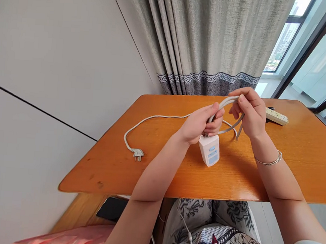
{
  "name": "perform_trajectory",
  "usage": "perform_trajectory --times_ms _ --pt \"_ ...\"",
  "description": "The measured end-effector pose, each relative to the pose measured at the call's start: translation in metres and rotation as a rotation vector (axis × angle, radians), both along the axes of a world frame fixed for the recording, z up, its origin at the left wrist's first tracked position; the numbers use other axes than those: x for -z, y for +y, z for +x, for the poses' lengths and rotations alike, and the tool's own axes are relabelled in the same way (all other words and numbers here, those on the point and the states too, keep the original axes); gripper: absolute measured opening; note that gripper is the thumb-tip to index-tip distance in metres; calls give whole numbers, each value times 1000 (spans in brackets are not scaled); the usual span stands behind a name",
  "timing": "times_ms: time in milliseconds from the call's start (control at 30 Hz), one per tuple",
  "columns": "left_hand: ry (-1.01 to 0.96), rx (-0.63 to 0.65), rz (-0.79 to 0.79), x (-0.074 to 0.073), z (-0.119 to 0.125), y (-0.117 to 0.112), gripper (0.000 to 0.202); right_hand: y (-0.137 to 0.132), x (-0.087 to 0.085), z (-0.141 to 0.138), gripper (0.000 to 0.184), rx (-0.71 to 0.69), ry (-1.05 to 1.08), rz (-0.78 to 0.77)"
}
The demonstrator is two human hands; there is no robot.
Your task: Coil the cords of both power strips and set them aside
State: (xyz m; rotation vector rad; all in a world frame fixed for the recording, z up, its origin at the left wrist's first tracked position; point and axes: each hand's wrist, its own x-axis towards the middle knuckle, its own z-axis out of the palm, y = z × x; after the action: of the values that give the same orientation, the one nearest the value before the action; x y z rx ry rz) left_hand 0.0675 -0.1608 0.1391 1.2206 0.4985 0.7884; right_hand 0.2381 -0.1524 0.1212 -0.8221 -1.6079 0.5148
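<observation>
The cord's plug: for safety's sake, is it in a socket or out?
Out: the plug lies on the table, its prongs exposed.

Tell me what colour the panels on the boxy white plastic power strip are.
The panels are light blue; the head view shows them best.

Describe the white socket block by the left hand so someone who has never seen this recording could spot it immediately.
Start at the orange-brown wooden table and find the person's left hand above it, closed around a looped pale cord. Just below that hand is the white socket block. Its light-blue panels set it apart from the cream power strip beyond the right hand.
</observation>
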Motion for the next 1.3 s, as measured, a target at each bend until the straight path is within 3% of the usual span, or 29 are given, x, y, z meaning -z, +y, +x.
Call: perform_trajectory --times_ms 167,433,700,867,1133,1300 --pt "-50 -41 -103 -8 -2 -2 49 -3 1 -3 53 79 -8 21" --pt "-56 -28 -117 -7 0 -6 43 -3 11 -7 50 147 51 66" --pt "-121 -35 -231 -8 0 -6 38 17 18 -4 29 99 107 371" --pt "-157 -2 -271 -9 2 -9 37 20 20 -1 25 97 111 432" --pt "-316 -27 -409 -12 -2 -7 43 20 17 -5 49 -69 60 264" --pt "-371 -73 -416 -15 -4 -6 46 27 19 0 57 -202 84 24"
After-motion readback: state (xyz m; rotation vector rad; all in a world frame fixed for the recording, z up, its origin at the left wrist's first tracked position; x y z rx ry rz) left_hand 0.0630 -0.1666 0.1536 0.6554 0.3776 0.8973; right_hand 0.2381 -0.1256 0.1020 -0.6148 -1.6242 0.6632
